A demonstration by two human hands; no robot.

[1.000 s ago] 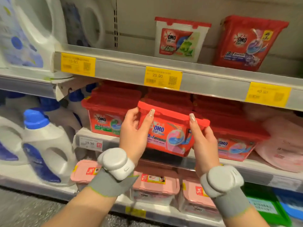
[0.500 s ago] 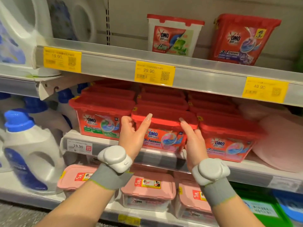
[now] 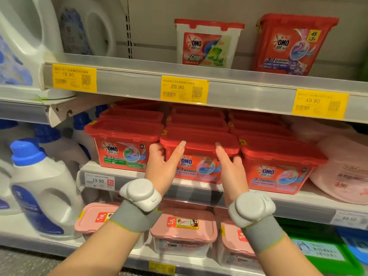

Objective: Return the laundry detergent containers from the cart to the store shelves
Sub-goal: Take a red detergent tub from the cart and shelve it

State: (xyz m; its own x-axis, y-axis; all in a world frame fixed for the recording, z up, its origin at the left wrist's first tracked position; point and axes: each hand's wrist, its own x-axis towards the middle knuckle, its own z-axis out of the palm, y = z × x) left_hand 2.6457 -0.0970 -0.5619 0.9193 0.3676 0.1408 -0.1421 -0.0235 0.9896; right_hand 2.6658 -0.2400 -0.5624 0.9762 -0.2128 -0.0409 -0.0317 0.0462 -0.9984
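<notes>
A red OMO detergent pod box [image 3: 199,139] stands level on the middle shelf [image 3: 288,204], in the front row between two similar red boxes. My left hand [image 3: 161,166] holds its left end, thumb lying up the front to the lid and fingers curled round the side. At the right end my right hand [image 3: 231,172] holds it the same way, thumb raised to the lid rim and fingers tucked into the gap beside the neighbouring box. Both wrists wear grey bands with white devices. No cart is in view.
More red boxes fill the rows behind. The top shelf carries a white OMO tub [image 3: 207,44] and a red tub [image 3: 292,44]. White jugs with blue caps [image 3: 39,188] stand left, pink refill bags [image 3: 342,168] right, pink-lidded boxes [image 3: 183,232] below.
The red box was tilted in the air in front of the shelf; it has gone forward and down into the gap between the two neighbouring boxes and sits level. Both hands stayed on it.
</notes>
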